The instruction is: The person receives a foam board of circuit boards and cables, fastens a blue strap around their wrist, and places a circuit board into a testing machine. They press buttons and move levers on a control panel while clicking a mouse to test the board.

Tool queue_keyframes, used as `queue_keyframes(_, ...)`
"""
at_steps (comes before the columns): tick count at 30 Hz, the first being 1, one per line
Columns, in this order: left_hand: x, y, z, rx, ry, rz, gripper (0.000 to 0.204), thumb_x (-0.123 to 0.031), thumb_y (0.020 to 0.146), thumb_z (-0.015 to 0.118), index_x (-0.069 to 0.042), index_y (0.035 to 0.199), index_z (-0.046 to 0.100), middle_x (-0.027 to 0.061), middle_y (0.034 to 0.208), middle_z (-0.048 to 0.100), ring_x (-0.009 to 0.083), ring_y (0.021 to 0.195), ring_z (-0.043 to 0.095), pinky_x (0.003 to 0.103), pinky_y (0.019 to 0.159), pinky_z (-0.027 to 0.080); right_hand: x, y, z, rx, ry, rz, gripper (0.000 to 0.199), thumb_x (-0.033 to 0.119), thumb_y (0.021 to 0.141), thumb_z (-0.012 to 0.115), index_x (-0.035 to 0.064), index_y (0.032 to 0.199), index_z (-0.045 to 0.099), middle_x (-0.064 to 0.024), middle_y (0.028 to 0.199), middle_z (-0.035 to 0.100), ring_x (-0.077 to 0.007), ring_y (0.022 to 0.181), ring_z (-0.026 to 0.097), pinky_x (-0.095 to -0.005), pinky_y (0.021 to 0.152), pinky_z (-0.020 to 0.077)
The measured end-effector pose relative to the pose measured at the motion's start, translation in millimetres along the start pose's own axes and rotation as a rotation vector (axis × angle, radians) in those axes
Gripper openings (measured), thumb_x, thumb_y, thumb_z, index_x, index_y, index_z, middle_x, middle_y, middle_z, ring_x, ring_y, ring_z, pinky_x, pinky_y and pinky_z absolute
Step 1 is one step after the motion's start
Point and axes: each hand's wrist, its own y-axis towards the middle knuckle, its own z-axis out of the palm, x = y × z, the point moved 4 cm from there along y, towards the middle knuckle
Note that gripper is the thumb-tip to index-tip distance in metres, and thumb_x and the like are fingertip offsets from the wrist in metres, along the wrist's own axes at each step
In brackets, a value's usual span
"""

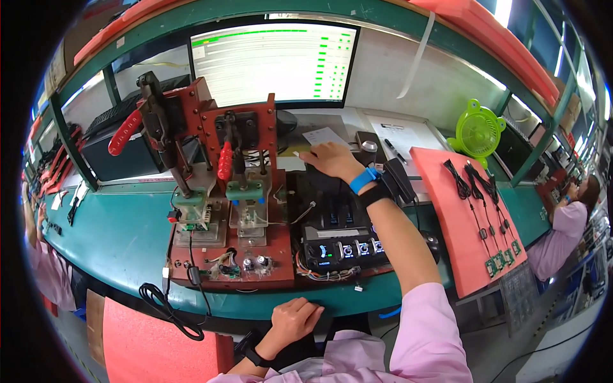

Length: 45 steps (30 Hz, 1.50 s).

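My right hand [332, 159], with a blue strap [364, 179] and a black band at the wrist, reaches over the back of a black control box [338, 246]. Its fingers are bent together and point left; a small white tip shows at them, too small to name. My left hand [294, 322] is loosely curled at the bench's front edge, with nothing visible in it. Left of the box stands a red test fixture [249, 274] with two toggle clamps, one with a red handle [225, 161]. A green circuit board [191, 220] sits under the left clamp, its black cable [167, 306] hanging over the edge.
A lit monitor [274, 64] stands behind the fixture. On the right, a pink foam sheet [440, 210] carries several black cables with small green boards. A green fan [477, 131] stands behind it. Another pink foam block [153, 345] is at the lower left. People sit at both sides.
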Motion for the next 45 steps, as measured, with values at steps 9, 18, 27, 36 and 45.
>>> queue_keyframes(9,-3,-3,-5,0.017,-0.024,-0.03,0.01,-0.011,0.069,0.066,-0.007,0.066,0.058,0.0048,0.057,0.05,0.0213,0.05,0.052,0.031,0.043,0.04,13,-3,-8,0.061,-0.083,0.216,0.033,0.036,0.08,0.051,0.0049,0.078,0.062,-0.016,0.08,0.06,-0.0329,0.078,0.057,-0.0423,0.069,0.0422)
queue_keyframes(18,-49,29,-34,0.016,-0.373,0.049,0.012,-0.012,0.078,0.059,0.0,0.074,0.059,0.0082,0.062,0.055,0.0177,0.053,0.053,0.027,0.047,0.041,123,-84,-91,-0.27,-0.036,-0.11,0.018,0.021,0.074,0.06,0.0034,0.075,0.06,-0.0093,0.077,0.06,-0.0269,0.076,0.055,-0.0382,0.069,0.0388)
queue_keyframes(27,-75,61,20,0.358,-1.634,-0.552,0.038,-0.033,0.085,0.048,0.004,0.089,0.058,0.0109,0.088,0.058,0.0177,0.081,0.055,0.029,0.076,0.044,249,-161,-108,-0.189,0.866,-0.579,0.02,0.019,0.074,0.055,0.0025,0.063,0.051,-0.0102,0.069,0.051,-0.0252,0.066,0.051,-0.0349,0.065,0.0382)
queue_keyframes(36,-76,64,22,0.999,-1.44,0.188,0.074,-0.061,0.075,0.049,0.002,0.114,0.05,0.0107,0.107,0.055,0.0182,0.094,0.053,0.028,0.083,0.04,296,-203,-87,0.293,1.04,-0.763,0.023,0.019,0.078,0.055,0.0009,0.068,0.047,-0.0098,0.07,0.047,-0.026,0.067,0.046,-0.0358,0.064,0.0379)
queue_keyframes(45,-96,50,13,1.1,-1.401,0.111,0.062,-0.051,0.078,0.05,0.001,0.111,0.052,0.0135,0.109,0.054,0.0214,0.1,0.051,0.03,0.088,0.036,298,-209,-94,0.489,1.366,-0.702,0.023,0.017,0.079,0.055,0.0013,0.065,0.046,-0.0103,0.066,0.047,-0.0267,0.062,0.047,-0.0361,0.057,0.0387)
